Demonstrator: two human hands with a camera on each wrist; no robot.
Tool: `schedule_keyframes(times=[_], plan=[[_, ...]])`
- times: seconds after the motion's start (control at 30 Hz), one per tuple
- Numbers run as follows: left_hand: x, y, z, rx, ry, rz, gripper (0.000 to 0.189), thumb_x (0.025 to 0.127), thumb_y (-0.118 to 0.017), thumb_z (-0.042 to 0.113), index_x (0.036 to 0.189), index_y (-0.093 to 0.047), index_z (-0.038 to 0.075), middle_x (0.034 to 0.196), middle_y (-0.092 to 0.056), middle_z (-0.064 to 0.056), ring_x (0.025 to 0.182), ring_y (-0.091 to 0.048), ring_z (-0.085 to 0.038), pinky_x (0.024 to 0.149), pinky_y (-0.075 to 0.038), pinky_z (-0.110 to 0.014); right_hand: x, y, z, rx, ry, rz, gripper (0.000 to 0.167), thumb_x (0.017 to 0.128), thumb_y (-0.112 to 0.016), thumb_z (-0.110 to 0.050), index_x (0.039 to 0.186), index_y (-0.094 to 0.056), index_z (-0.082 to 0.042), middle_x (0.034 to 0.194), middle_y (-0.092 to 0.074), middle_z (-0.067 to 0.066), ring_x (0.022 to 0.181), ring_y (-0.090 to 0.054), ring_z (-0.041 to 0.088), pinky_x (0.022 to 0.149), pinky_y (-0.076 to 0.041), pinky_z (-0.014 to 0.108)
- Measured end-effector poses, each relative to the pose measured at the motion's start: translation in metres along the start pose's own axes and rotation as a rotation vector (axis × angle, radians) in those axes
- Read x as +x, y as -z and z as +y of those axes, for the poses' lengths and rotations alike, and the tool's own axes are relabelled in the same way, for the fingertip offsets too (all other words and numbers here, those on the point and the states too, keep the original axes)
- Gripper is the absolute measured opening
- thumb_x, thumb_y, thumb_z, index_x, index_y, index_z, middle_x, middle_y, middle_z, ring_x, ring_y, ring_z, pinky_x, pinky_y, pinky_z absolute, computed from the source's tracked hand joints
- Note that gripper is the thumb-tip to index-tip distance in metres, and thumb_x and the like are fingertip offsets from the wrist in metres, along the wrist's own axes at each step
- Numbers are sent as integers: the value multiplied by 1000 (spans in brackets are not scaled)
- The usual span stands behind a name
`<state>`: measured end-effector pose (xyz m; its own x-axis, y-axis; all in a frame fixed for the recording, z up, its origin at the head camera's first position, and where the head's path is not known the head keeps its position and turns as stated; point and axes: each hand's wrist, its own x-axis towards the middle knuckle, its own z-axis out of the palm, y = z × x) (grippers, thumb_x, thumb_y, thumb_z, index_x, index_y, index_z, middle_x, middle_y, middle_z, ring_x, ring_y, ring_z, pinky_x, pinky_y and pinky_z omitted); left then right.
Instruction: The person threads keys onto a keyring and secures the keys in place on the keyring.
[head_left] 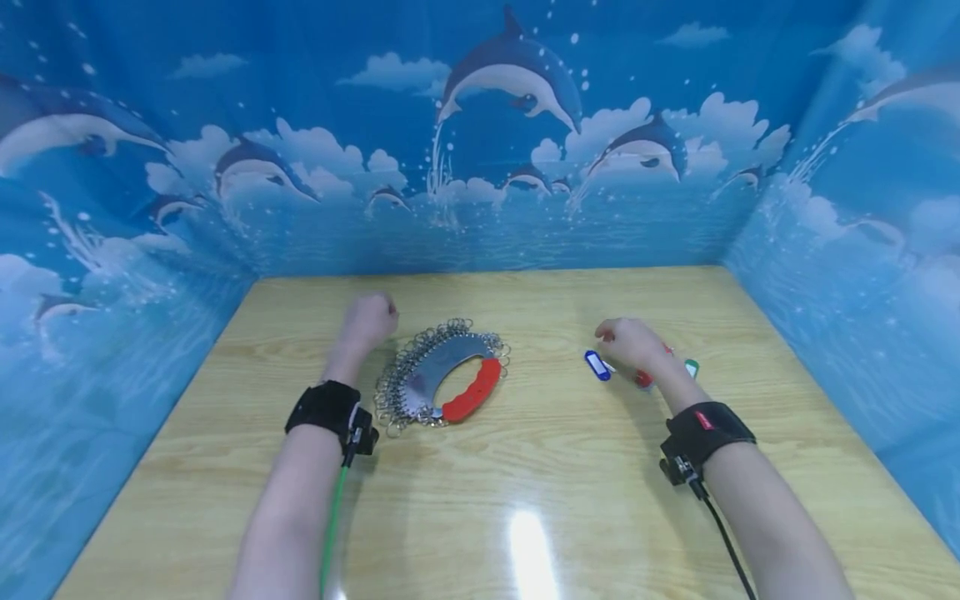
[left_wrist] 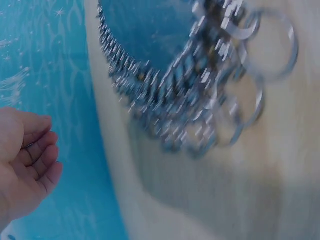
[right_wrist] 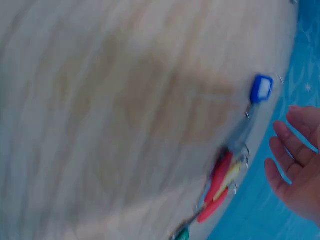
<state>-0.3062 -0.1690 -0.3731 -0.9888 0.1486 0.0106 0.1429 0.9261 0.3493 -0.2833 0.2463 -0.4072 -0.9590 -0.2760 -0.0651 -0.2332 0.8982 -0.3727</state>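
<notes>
On the left of the table lies a curved metal plate [head_left: 433, 375] with a red grip [head_left: 474, 392] and many small metal rings [left_wrist: 175, 105] along its edge. My left hand [head_left: 369, 319] hovers beyond its left side, its fingers [left_wrist: 44, 150] loosely curled and nothing held. At the right, my right hand [head_left: 633, 340] hovers near a blue key tag [head_left: 597, 365], empty, with fingers [right_wrist: 290, 145] relaxed and slightly bent. Partly hidden under that wrist are red tags [right_wrist: 220, 175], a yellow tag [right_wrist: 228, 181] and a green tag [head_left: 691, 367], with metal pieces among them.
The wood-grain table [head_left: 517, 467] is enclosed at the back and sides by a blue dolphin-print curtain [head_left: 480, 225]. Each wrist wears a black strap with a camera; a green cable [head_left: 333, 525] trails from the left, a black cable [head_left: 727, 542] from the right.
</notes>
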Motion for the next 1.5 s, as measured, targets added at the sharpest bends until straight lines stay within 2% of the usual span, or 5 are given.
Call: schedule_keyframes(times=[0.2, 0.53, 1.0, 1.33, 1.5], plan=[[-3, -26, 3, -40, -9, -5, 18, 92, -45, 9, 96, -59, -3, 91, -61, -17, 80, -57, -28, 74, -46, -41, 7, -18, -5, -67, -12, -33, 25, 86, -55, -14, 105, -64, -2, 99, -63, 17, 91, -59, 33, 73, -47, 44], [4, -50, 17, 152, -44, -119, 39, 95, -46, 19, 126, -51, -4, 121, -54, -24, 112, -50, -39, 92, -40, -47, 9, -31, -5, -63, 48, 45, 13, 85, -60, -13, 93, -66, -4, 92, -64, 15, 89, -60, 34, 77, -46, 46], [22, -70, 29, 262, 11, -72, 25, 93, -47, 13, 102, -64, -3, 101, -57, -20, 97, -53, -36, 83, -43, -46, 0, -30, -1, -59, 62, 62, 10, 85, -61, -12, 86, -66, -4, 83, -63, 10, 79, -59, 28, 71, -47, 42], [26, -72, 33, 167, 108, -83, 16, 87, -53, 11, 92, -63, -1, 109, -56, -21, 106, -48, -38, 90, -39, -46, -3, -31, 1, -40, 21, 43, 12, 87, -60, -11, 92, -66, -2, 87, -62, 11, 81, -58, 27, 73, -46, 41], [29, -73, 26, 153, 93, -35, 17, 87, -51, 8, 75, -61, 2, 91, -62, -19, 89, -58, -35, 78, -47, -43, -3, -31, 0, -23, 11, 53, 13, 87, -60, -12, 93, -66, -2, 88, -62, 11, 83, -57, 27, 74, -45, 41]])
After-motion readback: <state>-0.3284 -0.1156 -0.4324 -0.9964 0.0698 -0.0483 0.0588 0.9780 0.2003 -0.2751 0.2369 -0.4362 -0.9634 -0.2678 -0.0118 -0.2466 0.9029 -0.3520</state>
